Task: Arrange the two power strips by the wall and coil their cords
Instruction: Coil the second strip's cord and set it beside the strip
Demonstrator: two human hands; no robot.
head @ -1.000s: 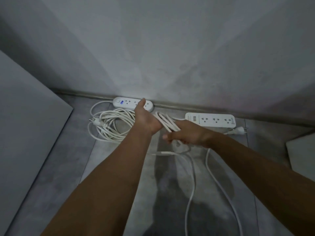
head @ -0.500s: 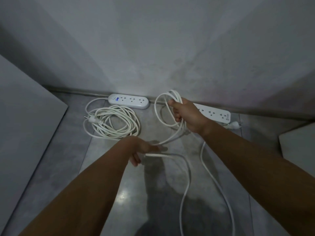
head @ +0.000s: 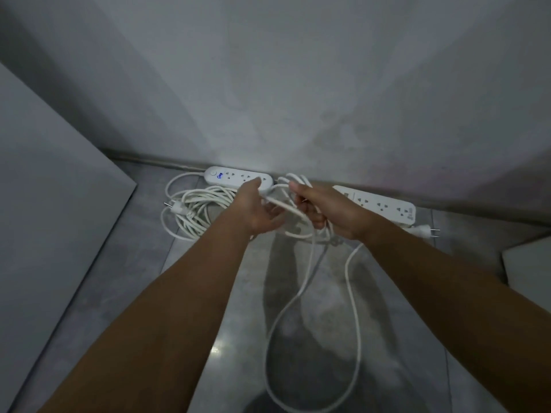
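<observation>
Two power strips lie against the foot of the wall (head: 298, 84), so the arranging part looks settled to us: the rounded strip (head: 229, 177) with its small blue light sits to the left along the wall, and the rectangular strip (head: 384, 207) sits to the right along it, tilted a little. In front of the rounded strip its cord lies as a finished coil (head: 193, 213) on the floor (head: 125, 263), with its plug at the coil's left edge.

We judge the step in hand to be coiling the second cord. Our right hand (head: 331, 213) is closed around a bundle of loops (head: 293, 181) held up just out from the wall, between the two strips. Our left hand (head: 259, 210) is half curled, fingers loosely bent, with a strand of the same cord crossing its fingertips toward the bundle; we cannot tell how firmly it pinches. From the hands a long slack run (head: 354, 308) drops away from the wall, loops across the floor toward us and climbs back. The second plug (head: 425, 231) rests near the rectangular strip's right end.

Next we need to lay the left hand's strand into the right hand's bundle, then draw in more slack at an even loop size, without dragging the rectangular strip off the wall.
</observation>
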